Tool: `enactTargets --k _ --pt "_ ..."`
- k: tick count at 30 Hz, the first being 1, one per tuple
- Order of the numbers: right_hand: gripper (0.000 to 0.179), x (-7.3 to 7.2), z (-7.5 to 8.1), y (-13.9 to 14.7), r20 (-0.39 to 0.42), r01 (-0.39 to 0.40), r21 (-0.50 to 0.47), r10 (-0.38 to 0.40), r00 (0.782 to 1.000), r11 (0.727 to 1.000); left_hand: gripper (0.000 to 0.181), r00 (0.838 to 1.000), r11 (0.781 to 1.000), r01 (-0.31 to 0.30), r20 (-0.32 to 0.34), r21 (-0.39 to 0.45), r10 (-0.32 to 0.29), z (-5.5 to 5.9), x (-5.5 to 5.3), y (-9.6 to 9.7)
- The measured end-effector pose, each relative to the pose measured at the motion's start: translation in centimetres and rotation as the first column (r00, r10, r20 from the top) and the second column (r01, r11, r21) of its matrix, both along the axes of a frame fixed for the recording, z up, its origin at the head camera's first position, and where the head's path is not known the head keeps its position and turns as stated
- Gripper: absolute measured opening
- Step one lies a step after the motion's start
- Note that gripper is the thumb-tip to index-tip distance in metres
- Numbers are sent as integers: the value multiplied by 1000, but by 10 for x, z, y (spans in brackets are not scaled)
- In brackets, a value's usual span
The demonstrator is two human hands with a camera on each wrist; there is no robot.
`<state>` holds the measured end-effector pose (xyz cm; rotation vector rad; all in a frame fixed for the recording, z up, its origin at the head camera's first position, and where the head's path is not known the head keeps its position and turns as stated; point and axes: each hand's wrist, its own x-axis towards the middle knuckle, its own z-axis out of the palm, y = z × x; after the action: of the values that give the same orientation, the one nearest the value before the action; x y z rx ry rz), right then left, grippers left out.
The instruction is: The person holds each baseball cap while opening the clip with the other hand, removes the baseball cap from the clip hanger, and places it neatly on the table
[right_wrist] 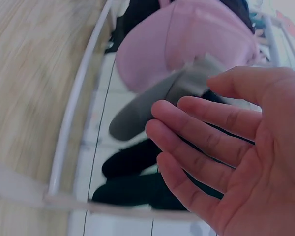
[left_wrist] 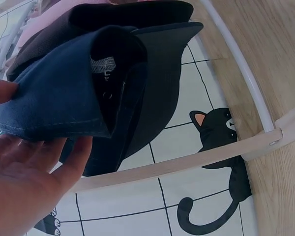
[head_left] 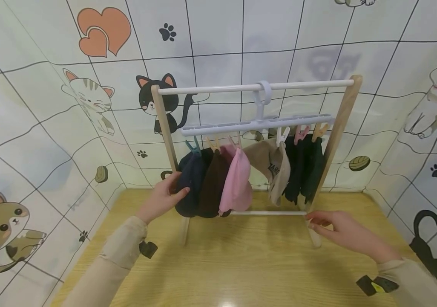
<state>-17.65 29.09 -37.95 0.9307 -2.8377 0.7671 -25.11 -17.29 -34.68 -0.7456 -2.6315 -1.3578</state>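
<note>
Clock positions are read in the head view from the foot of the stem of the white clip hanger (head_left: pixel 260 123). Toward 8 o'clock, the left hand (head_left: pixel 163 197) grasps the navy cap (head_left: pixel 190 183), thumb on one side and fingers on the other. The left wrist view shows the cap's opening facing about 3 o'clock, with a pale label (left_wrist: pixel 104 65) inside. A teal clothespin (head_left: pixel 193 146) holds this cap under the hanger's outer end.

Around 7 o'clock the dark brown cap (head_left: pixel 212 187) hangs just beside it from a peach clothespin (head_left: pixel 214 144), and between 6 and 7 comes the pink cap (head_left: pixel 237 181). Between 5 and 6 o'clock the beige cap (head_left: pixel 276 166) hangs tilted from a white clothespin (head_left: pixel 283 136), lettering showing. A black cloth piece (head_left: pixel 294 170) and, toward 4 o'clock, a dark green cloth piece (head_left: pixel 312 170) hang close together.

The right hand (head_left: pixel 343 232), about 5 o'clock, is released and holds nothing, its fingers loosely bent. Its fingertips are at the foot of the rack's right leg (head_left: pixel 339 123), near the lower bar (head_left: pixel 268 212); whether they touch cannot be told.

At 12 o'clock the hanger's hook (head_left: pixel 267 91) loops over the top bar (head_left: pixel 214 89). The rack stands on the wood-grain desk (head_left: pixel 241 260) before a cat-print backdrop (head_left: pixel 218 30).
</note>
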Motion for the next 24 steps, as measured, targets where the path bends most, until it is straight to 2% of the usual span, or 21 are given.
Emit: enactTargets --k 6,10,14,18,24 --pt "21 -4 5 -23 30 -36 -36 37 999 999 29 997 999 39 -68 -11 -40 -1 5 3" --pt "23 -10 5 -38 54 -73 -49 75 996 996 21 994 997 49 -94 -67 -55 -3 7 5" --pt "24 -17 11 -58 85 -135 -108 144 986 985 16 988 989 68 -129 -130 -85 -4 10 8" --pt "27 -28 22 -81 50 -188 -166 198 979 968 14 979 984 81 -175 -158 -109 -6 13 13" --pt "37 -38 47 -116 -13 -243 -230 247 969 942 13 970 982 103 -202 -159 -134 -10 18 19"
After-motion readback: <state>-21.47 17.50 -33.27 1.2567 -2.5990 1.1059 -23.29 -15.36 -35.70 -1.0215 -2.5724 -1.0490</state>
